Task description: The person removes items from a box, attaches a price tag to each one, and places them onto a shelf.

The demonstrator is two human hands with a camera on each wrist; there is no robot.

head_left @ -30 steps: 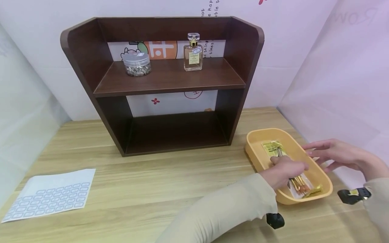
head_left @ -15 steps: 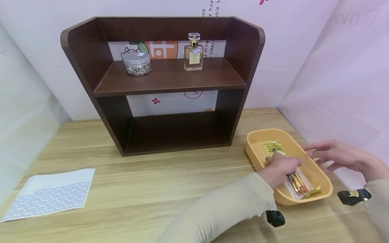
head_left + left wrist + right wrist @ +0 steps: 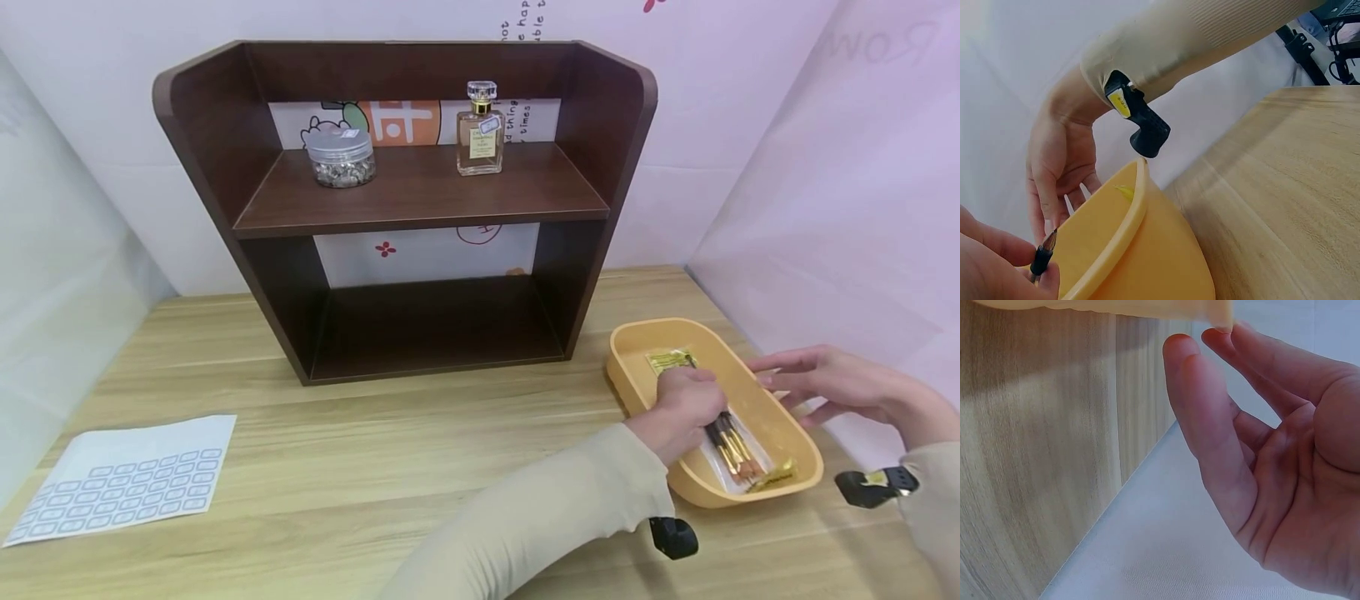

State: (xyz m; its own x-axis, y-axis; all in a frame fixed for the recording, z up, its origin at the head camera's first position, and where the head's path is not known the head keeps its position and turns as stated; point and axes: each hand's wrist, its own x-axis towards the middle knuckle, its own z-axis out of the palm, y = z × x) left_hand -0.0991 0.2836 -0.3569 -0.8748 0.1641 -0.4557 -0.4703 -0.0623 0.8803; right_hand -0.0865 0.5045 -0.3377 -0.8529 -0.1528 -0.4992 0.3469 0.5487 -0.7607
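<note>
Your left hand (image 3: 686, 404) reaches over the tray (image 3: 761, 417), finger and thumb closed in a pinch on a slim black-handled brush (image 3: 1043, 253), dark tip showing. The brush is above the tray, at its left side. Your right hand (image 3: 847, 387) is at the tray's right wall, fingers loosely bent and apart, gripping nothing; a fingertip meets the rim.

Around you: a clear packet of brushes (image 3: 733, 457) lies in the tray, its far part covered by your left hand. From the left wrist, the tray's wall blocks most of the interior. The dark brown shelf (image 3: 420, 218) stands far left of the tray, well apart; on its upper board, a lidded jar (image 3: 343, 158) at left, a perfume bottle (image 3: 481, 142) at right, both upright. Label sheet (image 3: 127, 479): flat, near left.

Surface: light wood-grain table (image 3: 360, 467). Room: pale walls left and right; back wall (image 3: 720, 125) printed with lettering and red flowers.
</note>
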